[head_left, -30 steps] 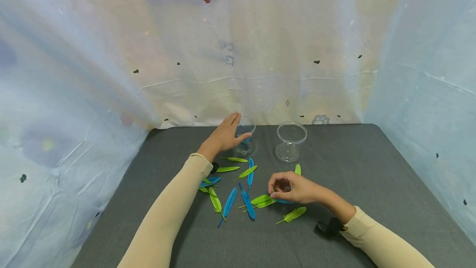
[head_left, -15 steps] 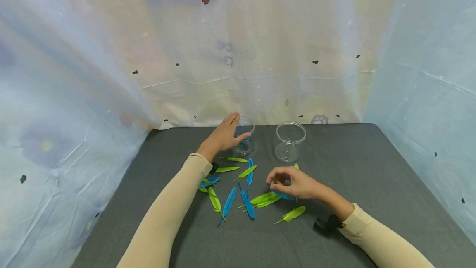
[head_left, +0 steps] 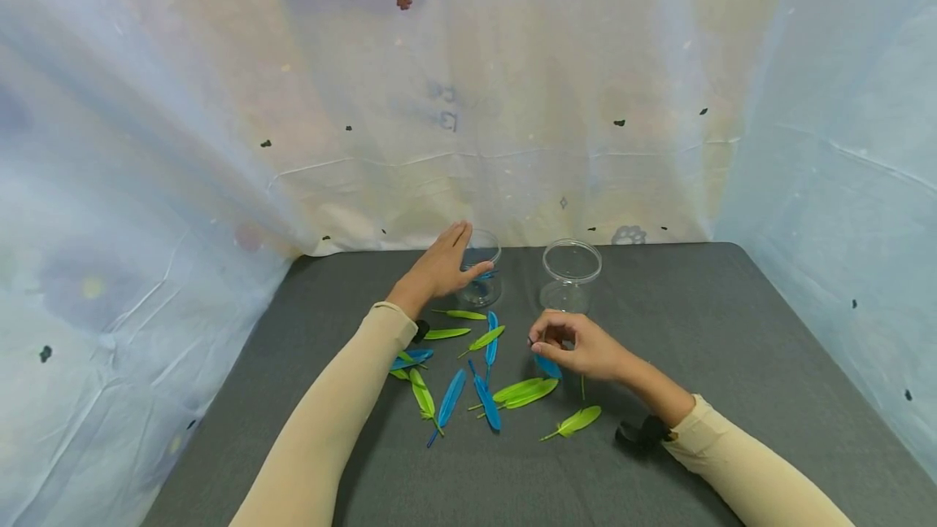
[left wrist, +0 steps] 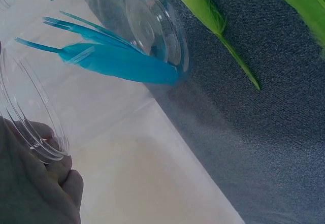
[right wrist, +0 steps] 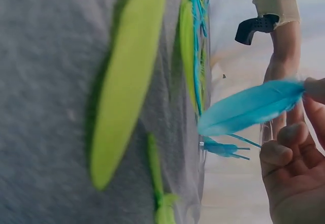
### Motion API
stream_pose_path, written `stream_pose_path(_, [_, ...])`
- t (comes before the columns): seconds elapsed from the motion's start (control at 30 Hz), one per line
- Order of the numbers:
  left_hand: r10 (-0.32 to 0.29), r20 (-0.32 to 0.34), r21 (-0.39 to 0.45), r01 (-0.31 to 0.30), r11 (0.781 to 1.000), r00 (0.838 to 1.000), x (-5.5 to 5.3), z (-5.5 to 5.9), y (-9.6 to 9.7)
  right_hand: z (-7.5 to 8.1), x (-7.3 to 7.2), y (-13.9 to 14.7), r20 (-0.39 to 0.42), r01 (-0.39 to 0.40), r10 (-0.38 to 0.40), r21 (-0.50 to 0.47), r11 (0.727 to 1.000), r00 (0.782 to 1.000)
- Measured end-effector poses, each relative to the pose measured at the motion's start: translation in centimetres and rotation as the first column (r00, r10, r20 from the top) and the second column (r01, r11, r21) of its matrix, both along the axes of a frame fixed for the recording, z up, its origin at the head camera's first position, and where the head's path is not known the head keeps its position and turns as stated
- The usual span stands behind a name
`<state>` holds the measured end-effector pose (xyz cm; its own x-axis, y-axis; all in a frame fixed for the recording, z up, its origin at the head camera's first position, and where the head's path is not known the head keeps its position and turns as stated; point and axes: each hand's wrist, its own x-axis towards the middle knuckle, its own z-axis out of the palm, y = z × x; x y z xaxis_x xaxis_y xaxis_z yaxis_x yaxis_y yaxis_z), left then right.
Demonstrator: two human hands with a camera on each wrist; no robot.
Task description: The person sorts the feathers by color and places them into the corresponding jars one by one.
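Observation:
My left hand (head_left: 437, 267) holds the side of a clear plastic jar (head_left: 483, 293), its thumb across the front. Several blue feathers (left wrist: 117, 64) stand inside this jar, quills toward the rim, in the left wrist view. My right hand (head_left: 581, 346) pinches a single blue feather (right wrist: 249, 107) by its quill end, above the table and in front of the second clear jar (head_left: 573, 271). The held feather's vane (head_left: 547, 366) hangs below the fingers. Near it lie paired green feathers (head_left: 529, 393) and another green feather (head_left: 578, 421).
Loose blue and green feathers (head_left: 486, 337) lie scattered between the arms on the grey cloth-covered table (head_left: 659, 299). One green feather (head_left: 583, 387) is partly hidden under the right hand. A pale printed curtain (head_left: 512, 104) hangs behind the table's back edge.
My right hand has lifted the blue feather off the table and moved up toward the back, uncovering more of the green pair. The left hand stays at its jar.

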<state>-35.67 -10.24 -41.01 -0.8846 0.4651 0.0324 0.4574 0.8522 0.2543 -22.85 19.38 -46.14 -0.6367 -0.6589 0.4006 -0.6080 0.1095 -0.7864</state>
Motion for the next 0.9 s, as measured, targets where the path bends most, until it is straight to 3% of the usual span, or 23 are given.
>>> stream_pose_path(0.2, [0.004,-0.001,-0.003,-0.004,1.000,1.000,0.0,-0.1,0.0,0.7,-0.5,0.2,-0.014,0.108,-0.108,-0.010,0.994,0.994])
stream_pose_path(0.4, [0.011,-0.001,-0.013,-0.011,1.000,1.000,-0.1,-0.3,0.0,1.8,-1.0,0.3,-0.052,0.215,-0.216,-0.024,0.976,0.975])
stream_pose_path(0.67, [0.008,-0.003,-0.008,-0.008,1.000,1.000,-0.2,-0.3,0.0,2.7,-2.1,0.3,-0.123,0.260,-0.269,-0.085,0.962,0.955])
stream_pose_path(0.8, [0.008,-0.003,-0.014,-0.008,1.000,1.000,-0.2,-0.3,0.0,3.2,-2.5,0.1,-0.168,0.303,-0.319,-0.116,0.946,0.933])
stream_pose_path(0.9, [0.004,-0.006,-0.016,-0.004,1.000,1.000,-0.2,-0.3,0.0,3.6,-2.8,-0.1,-0.197,0.358,-0.384,-0.154,0.921,0.902])
